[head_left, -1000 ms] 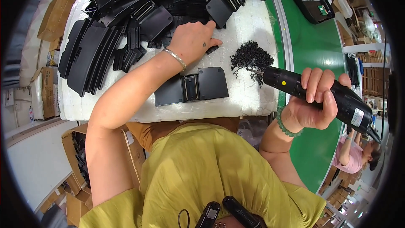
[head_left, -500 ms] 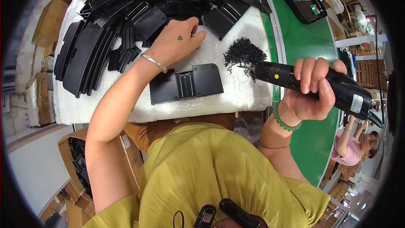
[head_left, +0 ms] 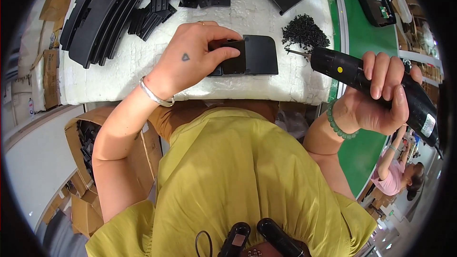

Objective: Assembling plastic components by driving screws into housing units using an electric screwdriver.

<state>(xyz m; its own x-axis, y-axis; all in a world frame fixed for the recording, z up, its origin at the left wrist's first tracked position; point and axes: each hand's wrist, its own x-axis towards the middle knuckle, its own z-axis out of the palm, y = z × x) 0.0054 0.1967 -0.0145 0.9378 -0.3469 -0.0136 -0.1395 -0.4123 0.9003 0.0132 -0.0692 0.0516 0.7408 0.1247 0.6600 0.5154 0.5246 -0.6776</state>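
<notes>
Shirt: the person's yellow-green shirt fills the lower middle of the view, just on the near side of the white foam pad.
Cardboard box: an open brown box stands below the pad's near left corner, with dark parts inside.
Left hand: the left hand rests on the pad near its middle, thumb and fingers pinched together on a small black piece; a silver bangle circles the wrist.
Small black piece: it sits on the left end of the flat black plate, touching it.
Flat black plate: it lies flat on the pad, close to the near edge and right of centre, partly covered by the left fingers.
Right hand: the right hand is off the pad's right edge, over the green belt, wrapped tight around a black electric screwdriver; a green bead bracelet sits on the wrist.
Electric screwdriver: its bit points left toward the pad's right side, just beside the plate's right edge and below the screws, touching neither as far as can be seen.
Screws: a heap of small black screws lies on the pad's right part, just beyond the plate.
Curved black parts: many long curved black parts are stacked along the pad's far and left side.
Other person: another person in a pink top is far to the right of the pad, beside the belt.
</notes>
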